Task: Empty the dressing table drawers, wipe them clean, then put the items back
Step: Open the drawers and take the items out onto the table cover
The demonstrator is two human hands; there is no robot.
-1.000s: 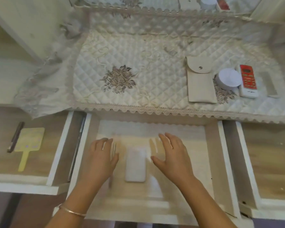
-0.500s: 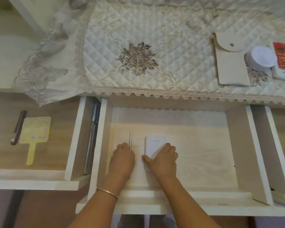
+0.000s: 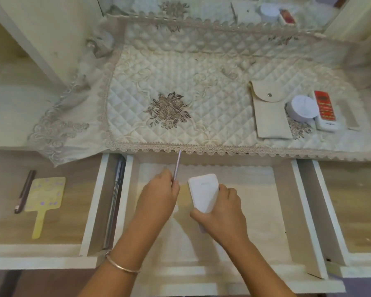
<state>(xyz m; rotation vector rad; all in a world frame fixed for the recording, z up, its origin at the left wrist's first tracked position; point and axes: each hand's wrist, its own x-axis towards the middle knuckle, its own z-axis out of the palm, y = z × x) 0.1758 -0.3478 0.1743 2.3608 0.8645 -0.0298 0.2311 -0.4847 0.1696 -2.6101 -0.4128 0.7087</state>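
Bangle (image 3: 122,267) on the near wrist. Left hand (image 3: 159,190) pinches a thin metal stick (image 3: 177,168) at its near end, fingers curled; the far tip points up toward the lace edge of the cloth. Right hand (image 3: 222,212) wraps a white flat case (image 3: 203,190), thumb on one side and fingers on the other, with the case tilted up and looking lifted off the drawer floor. Both are over the middle drawer (image 3: 255,211), which is pulled out and shows nothing else inside.

Step in hand, as judged: emptying this drawer onto the desk (image 3: 7,116). To do it well:
- raise both things above the drawer walls before moving forward
- keep the stick's tip low-angled so it does not catch the lace
- keep a firm grip on the case, which looks smooth and may slip
- set both down on free quilted cloth (image 3: 180,82), left of the pouch (image 3: 268,113)

The left drawer (image 3: 69,221) is open and holds a yellow hand mirror (image 3: 44,196) with a dark pencil (image 3: 25,190) just beside it; these are not yet taken out. The right drawer (image 3: 356,211) is open and no items are visible in it.

Farther back, beside the pouch, sit a round white jar (image 3: 301,108) and a red and white remote (image 3: 326,110), close together, so there is little room there.
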